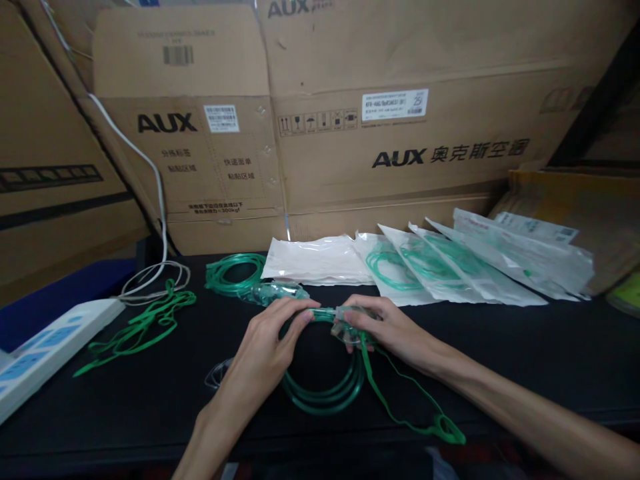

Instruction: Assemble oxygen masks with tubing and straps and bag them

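Note:
My left hand (277, 337) pinches the end of a coiled green tube (325, 403), fingers closed. My right hand (383, 327) is closed on a clear plastic oxygen mask (345, 333), whose connector meets the tube end between both hands. Whether the two are fully joined I cannot tell. From the mask a green elastic strap (369, 373) trails down to the right over the black table (225, 427). Just beyond my hands lie another clear mask (277, 291) and a green tubing coil (235, 273). A clear plastic piece (217, 373) is partly hidden by my left forearm.
Loose green straps (145, 323) lie at left, beside a white power strip (55, 353) and its white cable (157, 180). A stack of white packets (317, 260) and several bagged tubing sets (393, 267) line the back. Cardboard boxes (330, 153) stand behind.

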